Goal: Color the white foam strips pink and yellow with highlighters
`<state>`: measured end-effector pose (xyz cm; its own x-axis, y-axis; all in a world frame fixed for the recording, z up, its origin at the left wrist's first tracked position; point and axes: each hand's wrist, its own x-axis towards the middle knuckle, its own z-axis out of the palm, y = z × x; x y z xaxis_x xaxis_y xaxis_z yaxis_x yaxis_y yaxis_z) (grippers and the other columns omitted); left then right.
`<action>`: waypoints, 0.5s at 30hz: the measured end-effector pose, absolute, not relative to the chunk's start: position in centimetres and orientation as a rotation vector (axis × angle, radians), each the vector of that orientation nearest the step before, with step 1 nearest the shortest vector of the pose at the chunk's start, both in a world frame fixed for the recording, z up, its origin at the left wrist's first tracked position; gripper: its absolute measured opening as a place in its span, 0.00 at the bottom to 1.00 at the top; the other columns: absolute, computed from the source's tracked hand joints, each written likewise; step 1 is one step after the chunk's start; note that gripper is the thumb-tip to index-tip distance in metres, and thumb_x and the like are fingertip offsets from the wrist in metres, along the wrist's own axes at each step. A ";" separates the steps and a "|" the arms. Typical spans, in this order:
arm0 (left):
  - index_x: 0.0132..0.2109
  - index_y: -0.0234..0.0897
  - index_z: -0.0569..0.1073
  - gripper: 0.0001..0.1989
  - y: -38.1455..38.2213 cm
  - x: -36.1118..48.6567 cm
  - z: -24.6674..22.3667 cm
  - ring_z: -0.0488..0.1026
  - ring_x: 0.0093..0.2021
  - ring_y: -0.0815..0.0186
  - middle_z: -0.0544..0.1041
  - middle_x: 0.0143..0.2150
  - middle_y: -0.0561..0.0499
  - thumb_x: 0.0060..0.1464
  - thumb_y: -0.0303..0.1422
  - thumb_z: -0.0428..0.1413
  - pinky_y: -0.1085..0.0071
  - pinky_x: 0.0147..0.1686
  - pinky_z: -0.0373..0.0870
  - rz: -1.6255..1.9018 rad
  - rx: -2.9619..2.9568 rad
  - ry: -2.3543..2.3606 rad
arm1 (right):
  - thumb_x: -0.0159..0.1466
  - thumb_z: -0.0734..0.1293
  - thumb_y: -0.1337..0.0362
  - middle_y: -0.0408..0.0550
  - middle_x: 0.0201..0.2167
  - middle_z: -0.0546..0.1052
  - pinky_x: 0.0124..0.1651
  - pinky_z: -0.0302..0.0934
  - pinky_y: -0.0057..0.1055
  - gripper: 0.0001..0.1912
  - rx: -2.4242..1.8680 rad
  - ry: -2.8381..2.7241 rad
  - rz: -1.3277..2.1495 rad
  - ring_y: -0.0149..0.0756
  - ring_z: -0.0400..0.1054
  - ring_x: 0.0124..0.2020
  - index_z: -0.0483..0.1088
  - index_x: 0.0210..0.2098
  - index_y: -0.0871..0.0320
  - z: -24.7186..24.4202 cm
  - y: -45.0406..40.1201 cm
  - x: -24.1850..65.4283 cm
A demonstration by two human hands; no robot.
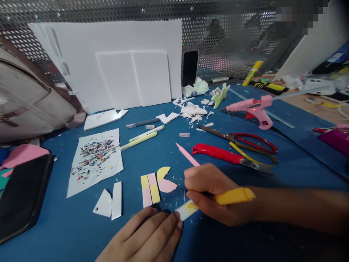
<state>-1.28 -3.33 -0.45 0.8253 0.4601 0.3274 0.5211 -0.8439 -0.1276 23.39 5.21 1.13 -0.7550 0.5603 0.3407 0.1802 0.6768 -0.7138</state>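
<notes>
My right hand [218, 194] is closed around a yellow marker [234, 196], its tip end down at a small white strip [185, 211] that has a yellow patch on it. My left hand [152, 234] lies flat with fingers stretched, fingertips on the strip's left end. Just above my left hand are pink and yellow coloured pieces: two strips [150, 189] side by side and a notched piece [167, 181]. Two plain white pieces [116, 200] lie to their left. Beyond my right hand is a pink marker [188, 154] without its cap; a small pink cap [184, 135] lies farther back.
A red-handled cutter [218, 153], scissors [240, 142] and a pink glue gun [253, 109] lie at the right. White foam scraps [192, 109] sit behind. Paper with colourful bits [95, 160], a dark phone [21, 193] and a bag [32, 94] are at the left.
</notes>
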 end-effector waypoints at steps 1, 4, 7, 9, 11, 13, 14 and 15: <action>0.62 0.39 0.71 0.20 -3.3 -1.3 -0.5 0.72 0.57 0.71 0.75 0.60 0.57 0.73 0.28 0.40 0.64 0.73 0.40 -0.433 -2.790 -0.767 | 0.67 0.59 0.66 0.37 0.20 0.55 0.26 0.42 0.29 0.17 -0.588 -2.337 0.901 0.28 0.50 0.22 0.48 0.24 0.56 1.1 5.2 23.4; 0.62 0.40 0.71 0.19 -3.2 -1.2 -0.5 0.71 0.58 0.71 0.75 0.60 0.57 0.73 0.28 0.41 0.64 0.73 0.40 -0.444 -2.785 -0.780 | 0.67 0.58 0.66 0.37 0.19 0.54 0.27 0.42 0.29 0.17 -0.550 -2.362 0.926 0.28 0.50 0.22 0.48 0.24 0.56 1.1 5.2 23.3; 0.62 0.39 0.70 0.19 -3.1 -1.2 -0.4 0.72 0.57 0.70 0.75 0.60 0.56 0.73 0.28 0.41 0.64 0.73 0.40 -0.434 -2.804 -0.756 | 0.67 0.59 0.66 0.37 0.19 0.54 0.26 0.42 0.29 0.17 -0.558 -2.345 0.891 0.28 0.50 0.22 0.48 0.24 0.55 1.0 5.2 23.3; 0.61 0.39 0.72 0.19 -3.0 -1.1 -0.5 0.73 0.56 0.71 0.76 0.58 0.56 0.73 0.28 0.41 0.65 0.72 0.40 -0.470 -2.804 -0.761 | 0.67 0.59 0.66 0.37 0.19 0.54 0.26 0.41 0.29 0.17 -0.588 -2.353 0.879 0.28 0.50 0.22 0.48 0.24 0.56 1.0 5.2 23.3; 0.59 0.40 0.73 0.19 -3.1 -1.0 -0.5 0.73 0.55 0.71 0.77 0.57 0.57 0.73 0.28 0.42 0.66 0.72 0.41 -0.522 -2.797 -0.776 | 0.67 0.58 0.66 0.37 0.19 0.53 0.26 0.42 0.30 0.17 -0.542 -2.371 0.926 0.28 0.49 0.21 0.48 0.24 0.55 1.0 5.3 23.4; 0.60 0.39 0.73 0.18 -3.2 -1.1 -0.6 0.73 0.55 0.71 0.77 0.57 0.57 0.73 0.28 0.42 0.66 0.72 0.41 -0.522 -2.798 -0.793 | 0.67 0.58 0.66 0.37 0.19 0.53 0.27 0.43 0.30 0.17 -0.521 -2.360 0.933 0.29 0.50 0.21 0.48 0.24 0.55 1.0 5.3 23.4; 0.60 0.39 0.73 0.18 -3.2 -1.1 -0.6 0.73 0.56 0.71 0.76 0.58 0.57 0.73 0.28 0.42 0.66 0.72 0.42 -0.514 -2.797 -0.791 | 0.67 0.59 0.65 0.37 0.19 0.54 0.27 0.43 0.30 0.17 -0.545 -2.353 0.913 0.29 0.50 0.22 0.48 0.24 0.55 1.0 5.3 23.4; 0.61 0.39 0.72 0.18 -3.3 -1.2 -0.6 0.73 0.56 0.71 0.76 0.59 0.57 0.73 0.28 0.42 0.66 0.72 0.42 -0.487 -2.800 -0.786 | 0.67 0.59 0.65 0.37 0.20 0.54 0.26 0.42 0.30 0.17 -0.575 -2.352 0.893 0.29 0.50 0.22 0.48 0.24 0.55 0.9 5.3 23.4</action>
